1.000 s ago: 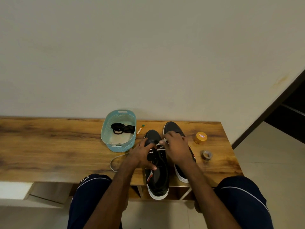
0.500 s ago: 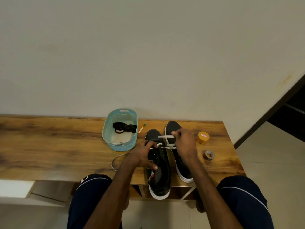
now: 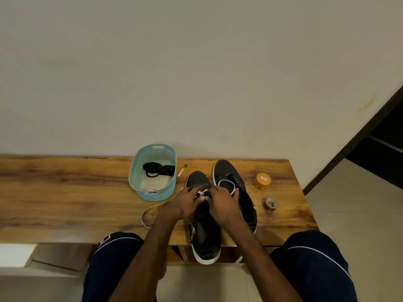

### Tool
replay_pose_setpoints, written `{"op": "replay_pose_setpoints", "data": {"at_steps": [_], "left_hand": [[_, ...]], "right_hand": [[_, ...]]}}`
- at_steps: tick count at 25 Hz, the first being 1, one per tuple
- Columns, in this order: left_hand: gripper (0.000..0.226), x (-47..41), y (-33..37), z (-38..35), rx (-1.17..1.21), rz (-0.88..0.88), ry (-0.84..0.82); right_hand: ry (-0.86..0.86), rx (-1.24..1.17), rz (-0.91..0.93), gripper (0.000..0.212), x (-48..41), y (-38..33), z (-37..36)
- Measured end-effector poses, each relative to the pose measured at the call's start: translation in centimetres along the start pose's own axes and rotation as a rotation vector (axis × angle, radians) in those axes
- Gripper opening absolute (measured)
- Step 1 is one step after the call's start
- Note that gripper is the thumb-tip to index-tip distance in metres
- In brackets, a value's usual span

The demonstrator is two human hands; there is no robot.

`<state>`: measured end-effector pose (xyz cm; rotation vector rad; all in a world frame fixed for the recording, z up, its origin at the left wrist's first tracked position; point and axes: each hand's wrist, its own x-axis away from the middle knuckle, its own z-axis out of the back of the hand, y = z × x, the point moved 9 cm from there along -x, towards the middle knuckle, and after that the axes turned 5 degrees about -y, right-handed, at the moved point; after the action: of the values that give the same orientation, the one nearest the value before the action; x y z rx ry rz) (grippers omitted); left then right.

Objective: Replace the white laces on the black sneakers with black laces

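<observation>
L hand (image 3: 185, 204) + R hand (image 3: 224, 205) both pinch white lace (image 3: 201, 192) at top eyelets of near sneaker (image 3: 206, 236). Lace loop lies over far sneaker (image 3: 226, 168); other end trails on bench (image 3: 65, 192). Black laces (image 3: 159, 168) in basket (image 3: 152, 196), left of shoes.

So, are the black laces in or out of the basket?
In: the black laces lie coiled inside the blue basket.

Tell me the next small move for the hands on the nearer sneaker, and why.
Probably pull the white lace out of the next eyelet down. The left hand and right hand both pinch it at the nearer sneaker's lacing, a freed loop lies over the other sneaker, and the black laces lie in the basket.
</observation>
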<state>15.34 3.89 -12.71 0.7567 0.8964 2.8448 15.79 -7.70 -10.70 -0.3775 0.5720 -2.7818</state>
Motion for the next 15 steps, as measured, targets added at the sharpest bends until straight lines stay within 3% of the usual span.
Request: {"op": "replay_pose_setpoints", "data": {"at_steps": [4, 10, 15], "left_hand": [[0.042, -0.4, 0.3, 0.1, -0.191, 0.051, 0.065], [0.017, -0.7, 0.6, 0.9, -0.212, 0.048, 0.169], [0.038, -0.7, 1.4, 0.8, -0.404, 0.020, 0.196]], "right_hand": [[-0.099, 0.015, -0.030, 0.053, 0.3, 0.9, -1.2], [-0.146, 0.051, -0.010, 0.077, 0.4, 1.5, -2.1], [-0.148, 0.032, -0.004, 0.082, 0.4, 1.5, -2.3]]}}
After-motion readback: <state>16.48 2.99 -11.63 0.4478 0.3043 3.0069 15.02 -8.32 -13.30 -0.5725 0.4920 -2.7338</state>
